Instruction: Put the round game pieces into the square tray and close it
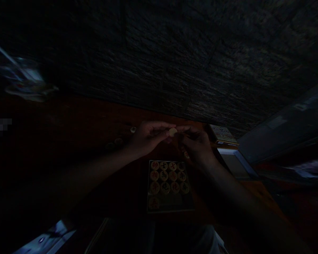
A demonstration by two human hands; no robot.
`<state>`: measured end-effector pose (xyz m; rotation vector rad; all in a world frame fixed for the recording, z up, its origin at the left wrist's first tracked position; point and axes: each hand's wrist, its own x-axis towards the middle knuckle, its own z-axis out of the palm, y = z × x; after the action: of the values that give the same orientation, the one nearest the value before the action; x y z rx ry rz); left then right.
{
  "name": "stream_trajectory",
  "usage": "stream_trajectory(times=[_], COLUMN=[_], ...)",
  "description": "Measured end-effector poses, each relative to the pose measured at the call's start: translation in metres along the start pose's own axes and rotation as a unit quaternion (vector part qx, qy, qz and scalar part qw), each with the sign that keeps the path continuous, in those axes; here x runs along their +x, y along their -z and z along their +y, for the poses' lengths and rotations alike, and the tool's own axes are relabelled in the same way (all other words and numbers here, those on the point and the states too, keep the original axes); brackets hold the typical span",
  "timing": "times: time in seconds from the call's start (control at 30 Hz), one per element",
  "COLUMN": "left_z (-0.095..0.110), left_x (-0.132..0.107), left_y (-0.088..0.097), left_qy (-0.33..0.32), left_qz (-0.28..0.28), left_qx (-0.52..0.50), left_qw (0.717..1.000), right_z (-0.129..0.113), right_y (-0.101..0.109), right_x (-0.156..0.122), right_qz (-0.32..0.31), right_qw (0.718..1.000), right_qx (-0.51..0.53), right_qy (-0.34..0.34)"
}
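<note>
In the dim head view, a round Chinese chess piece (pixel 173 132) is held up between my two hands, its pale blank side showing. My left hand (pixel 148 137) pinches it from the left, thumb below and fingers above. From the right, my right hand (pixel 198 145) meets its edge with curled fingertips. A second piece (pixel 186 154) with a red mark shows just under my right fingers; whether it is gripped or lying on the table, I cannot tell. Below my hands lies a square box (pixel 171 211) with rows of red and black pieces, its bottom row holding one piece (pixel 154 203).
A few loose pieces, one of them pale (pixel 133 129), lie on the wooden table (pixel 95 116) beyond my left forearm. At right are a printed box (pixel 224 134) and an open shallow tray (pixel 234 164). A glass (pixel 29 76) stands far left, before a stone wall (pixel 153 63).
</note>
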<state>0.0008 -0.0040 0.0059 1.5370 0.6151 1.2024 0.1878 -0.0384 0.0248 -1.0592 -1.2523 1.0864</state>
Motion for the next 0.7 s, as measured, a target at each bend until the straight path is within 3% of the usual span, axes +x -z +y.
stream_trajectory(times=[0.2, 0.4, 0.7], left_z=[0.0035, 0.0001, 0.0011], left_x=[-0.0034, -0.0026, 0.0009], left_y=[-0.0029, -0.0036, -0.0047], left_qy=[-0.015, -0.012, 0.040], left_qz=[-0.008, -0.029, 0.000], left_qx=[0.037, 0.012, -0.051], left_qw=[0.999, 0.999, 0.998], right_z=[-0.0009, 0.0000, 0.0055], right_y=[-0.0022, -0.0035, 0.0022], right_x=[-0.0018, -0.0018, 0.0002], right_qz=[-0.007, 0.002, 0.011], right_qw=[1.000, 1.000, 0.987], right_qx=[-0.007, -0.018, -0.118], right_qy=[0.008, 0.004, 0.105])
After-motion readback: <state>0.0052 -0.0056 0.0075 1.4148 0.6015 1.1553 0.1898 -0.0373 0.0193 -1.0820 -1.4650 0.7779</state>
